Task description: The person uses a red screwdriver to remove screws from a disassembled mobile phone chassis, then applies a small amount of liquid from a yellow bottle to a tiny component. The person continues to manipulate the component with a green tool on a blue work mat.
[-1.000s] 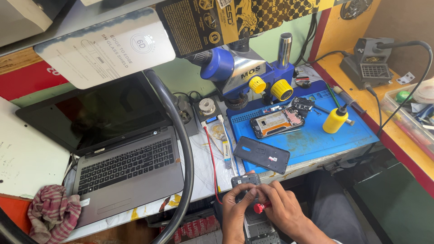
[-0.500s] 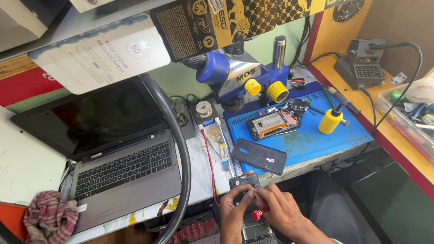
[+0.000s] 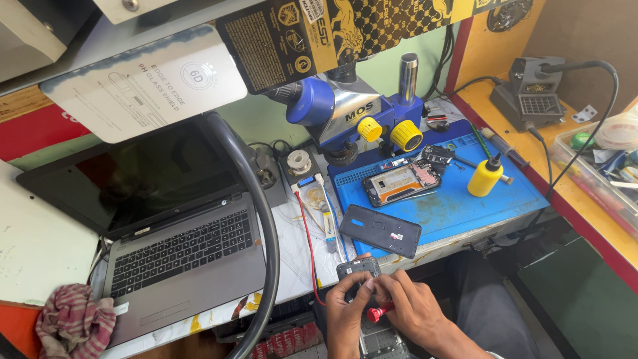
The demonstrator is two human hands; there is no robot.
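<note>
At the desk's (image 3: 40, 252) front edge, the left hand (image 3: 345, 316) closes its fingers around a small dark phone part (image 3: 357, 268), while the right hand (image 3: 409, 306) grips a red-handled screwdriver (image 3: 379, 312) against it, just below the black phone back cover (image 3: 380, 230) on the blue repair mat (image 3: 492, 203).

Bare forearms, dark trousers.

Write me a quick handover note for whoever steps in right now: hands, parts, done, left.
Left hand: holds a small dark phone part at the bench edge.
Right hand: grips a red-handled screwdriver, tip at that part.
On the blue mat: opened phone body, dark back cover, yellow bottle.
Done: phone is opened, cover off.
Left: the part in hand is under work; nothing is reassembled.
</note>
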